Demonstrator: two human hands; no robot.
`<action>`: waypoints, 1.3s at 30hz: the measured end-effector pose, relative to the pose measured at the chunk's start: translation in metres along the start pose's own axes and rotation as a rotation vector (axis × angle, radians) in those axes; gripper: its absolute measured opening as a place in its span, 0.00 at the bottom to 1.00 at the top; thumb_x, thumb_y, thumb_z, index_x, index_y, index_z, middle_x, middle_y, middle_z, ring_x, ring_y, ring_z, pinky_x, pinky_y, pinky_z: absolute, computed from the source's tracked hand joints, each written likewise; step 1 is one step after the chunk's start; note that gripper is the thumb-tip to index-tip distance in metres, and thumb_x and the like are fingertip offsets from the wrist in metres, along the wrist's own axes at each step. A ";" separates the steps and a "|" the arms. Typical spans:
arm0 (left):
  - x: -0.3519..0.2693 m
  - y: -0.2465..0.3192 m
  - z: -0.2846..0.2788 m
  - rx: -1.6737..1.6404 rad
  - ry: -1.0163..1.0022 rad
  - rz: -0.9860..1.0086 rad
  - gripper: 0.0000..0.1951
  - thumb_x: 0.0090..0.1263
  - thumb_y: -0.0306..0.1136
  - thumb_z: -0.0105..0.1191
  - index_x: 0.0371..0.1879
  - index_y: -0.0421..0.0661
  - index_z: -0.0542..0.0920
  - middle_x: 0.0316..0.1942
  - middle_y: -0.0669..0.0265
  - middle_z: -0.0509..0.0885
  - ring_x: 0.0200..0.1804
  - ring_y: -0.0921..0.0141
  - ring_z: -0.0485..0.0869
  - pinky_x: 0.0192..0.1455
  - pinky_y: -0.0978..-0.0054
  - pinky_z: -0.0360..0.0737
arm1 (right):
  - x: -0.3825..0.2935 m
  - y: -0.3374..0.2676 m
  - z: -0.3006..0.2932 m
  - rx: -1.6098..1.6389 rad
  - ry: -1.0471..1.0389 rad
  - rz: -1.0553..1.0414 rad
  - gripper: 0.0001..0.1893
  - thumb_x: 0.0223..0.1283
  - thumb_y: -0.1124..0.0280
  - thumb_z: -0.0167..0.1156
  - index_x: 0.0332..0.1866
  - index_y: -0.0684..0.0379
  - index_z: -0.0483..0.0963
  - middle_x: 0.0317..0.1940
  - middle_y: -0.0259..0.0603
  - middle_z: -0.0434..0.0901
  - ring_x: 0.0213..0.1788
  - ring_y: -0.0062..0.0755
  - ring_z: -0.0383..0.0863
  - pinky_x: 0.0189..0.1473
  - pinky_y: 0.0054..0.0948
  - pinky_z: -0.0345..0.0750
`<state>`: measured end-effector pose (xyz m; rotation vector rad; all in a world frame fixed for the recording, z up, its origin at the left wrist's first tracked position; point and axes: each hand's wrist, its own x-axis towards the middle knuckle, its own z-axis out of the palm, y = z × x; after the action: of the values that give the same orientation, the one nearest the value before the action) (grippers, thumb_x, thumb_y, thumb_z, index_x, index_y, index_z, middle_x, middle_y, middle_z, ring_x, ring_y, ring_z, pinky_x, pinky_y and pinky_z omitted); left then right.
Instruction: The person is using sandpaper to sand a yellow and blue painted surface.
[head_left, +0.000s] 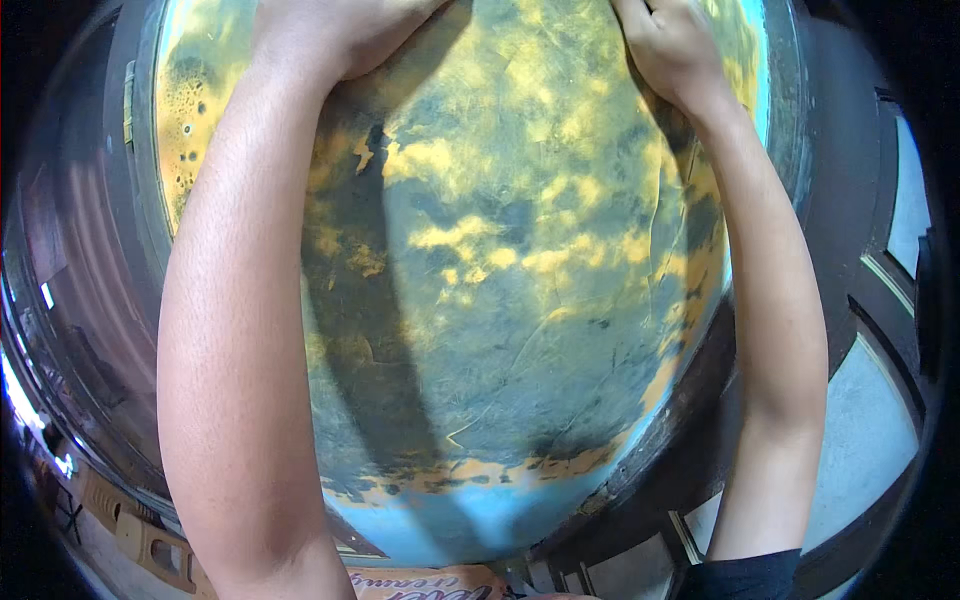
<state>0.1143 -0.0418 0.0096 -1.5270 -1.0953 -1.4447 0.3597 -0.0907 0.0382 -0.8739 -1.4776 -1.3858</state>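
A wide worn surface (510, 315), mottled yellow and grey-green with wrinkles and scuffs, lies before me. A light-blue border (480, 517) shows along its near end and sides. My left hand (337, 34) is over its far left part, cut off by the top of the picture with its fingers out of view. On the far right side is my right hand (671, 52), its visible fingers bent and their tips cut off by the top edge. Whether either hand holds something is hidden. Both forearms stretch over the surface, and shadows fall across it.
A dark raised rim (675, 405) runs around the surface. At the lower left stands a tan plastic chair or stool (154, 544). Pale panels (862, 442) with dark edges lie at the right. An orange printed item (427, 583) bearing writing shows at the bottom.
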 end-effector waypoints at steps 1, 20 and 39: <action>0.000 -0.002 -0.001 0.002 0.001 -0.003 0.44 0.74 0.73 0.43 0.84 0.59 0.62 0.87 0.66 0.55 0.88 0.63 0.48 0.89 0.54 0.42 | -0.001 0.002 -0.001 0.005 -0.032 -0.051 0.27 0.80 0.60 0.48 0.76 0.62 0.71 0.80 0.54 0.66 0.85 0.53 0.57 0.85 0.47 0.53; -0.006 -0.028 -0.010 -0.054 0.024 0.053 0.43 0.73 0.71 0.45 0.82 0.58 0.66 0.85 0.64 0.59 0.87 0.62 0.52 0.89 0.52 0.43 | 0.021 -0.086 0.029 -0.049 -0.014 0.089 0.28 0.81 0.58 0.45 0.78 0.63 0.68 0.81 0.54 0.62 0.85 0.53 0.54 0.85 0.49 0.50; -0.033 -0.094 -0.013 -0.036 0.017 0.108 0.44 0.73 0.69 0.46 0.83 0.55 0.64 0.85 0.62 0.60 0.87 0.57 0.53 0.88 0.50 0.44 | 0.035 -0.160 0.033 -0.021 -0.102 0.024 0.28 0.80 0.57 0.47 0.78 0.57 0.69 0.81 0.48 0.64 0.85 0.47 0.57 0.85 0.48 0.51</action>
<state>0.0216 -0.0241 -0.0250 -1.5719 -0.9672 -1.4078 0.1941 -0.0806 0.0157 -0.9853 -1.5268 -1.3579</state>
